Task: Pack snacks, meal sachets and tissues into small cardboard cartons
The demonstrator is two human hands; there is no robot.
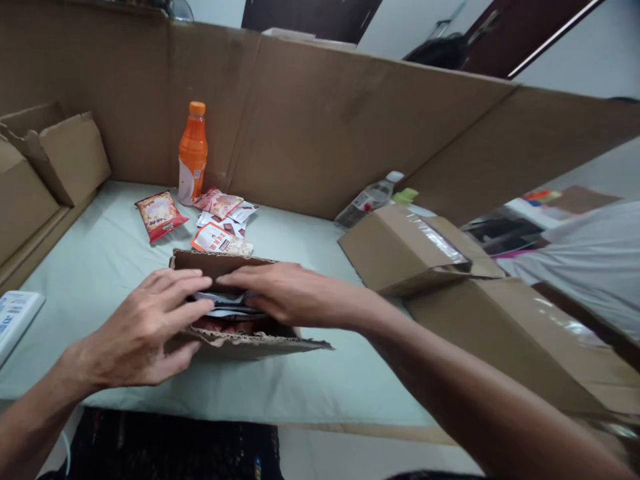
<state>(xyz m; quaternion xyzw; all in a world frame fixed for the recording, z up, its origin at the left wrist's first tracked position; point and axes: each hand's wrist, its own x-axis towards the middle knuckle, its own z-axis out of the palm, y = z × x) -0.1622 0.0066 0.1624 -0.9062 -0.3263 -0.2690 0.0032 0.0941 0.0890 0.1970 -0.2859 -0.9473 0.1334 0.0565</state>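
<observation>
A small open-topped cardboard box (260, 345) with torn edges stands on the pale green cloth in front of me. Silvery and dark flat packets (227, 307) stick up inside it, and something reddish lies lower down. My left hand (150, 327) is at the box's left side, fingers spread, two fingertips over the packets and the thumb outside near the front wall. Reaching in from the right, my right hand (280, 290) has its fingers behind the packets and its thumb against their right end, apparently gripping them. The exact contact inside the box is partly hidden.
Behind the box lie a red snack bag (160, 217), a pink packet (219, 202) and a white-orange packet (220, 239). An orange drink bottle (193, 157) stands by the cardboard wall (320, 127). A clear bottle (367, 200) leans behind cardboard boxes (400, 247) at right.
</observation>
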